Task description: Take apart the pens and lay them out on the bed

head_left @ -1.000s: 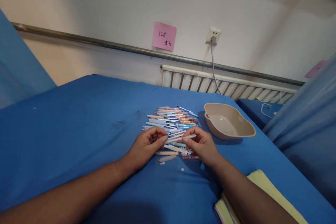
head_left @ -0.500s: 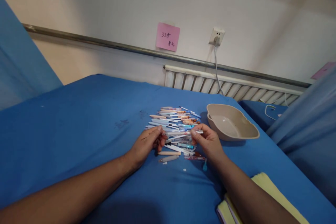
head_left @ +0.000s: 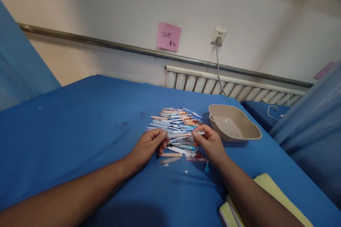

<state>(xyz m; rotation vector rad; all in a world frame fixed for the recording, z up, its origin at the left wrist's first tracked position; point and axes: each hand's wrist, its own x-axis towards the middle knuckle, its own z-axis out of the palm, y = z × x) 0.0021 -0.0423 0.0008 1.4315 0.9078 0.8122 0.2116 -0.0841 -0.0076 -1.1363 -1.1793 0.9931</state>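
Note:
A slim pen with a clear, pale barrel (head_left: 179,136) lies level between my two hands, above a spread of pens. My left hand (head_left: 147,144) pinches its left end between thumb and fingers, hiding the tip. My right hand (head_left: 211,142) is closed on the other end, and a clear piece juts past its fingers. Under and around the hands are several loose pens and thin refills in blue, peach, white and teal. Nearest me lie a peach pen (head_left: 171,155) and a grey pen (head_left: 170,161).
A beige bin (head_left: 234,136) stands right of the pens on the blue cloth (head_left: 80,131). A folded yellow cloth (head_left: 277,193) lies under my right forearm. Small white bits (head_left: 186,171) and a teal piece (head_left: 207,166) rest in front. Behind are a radiator (head_left: 197,79) and wall rail.
My left thumb has slid slightly right, covering more of the pen's left end. The right hand keeps its grip. The whole view has shifted a little.

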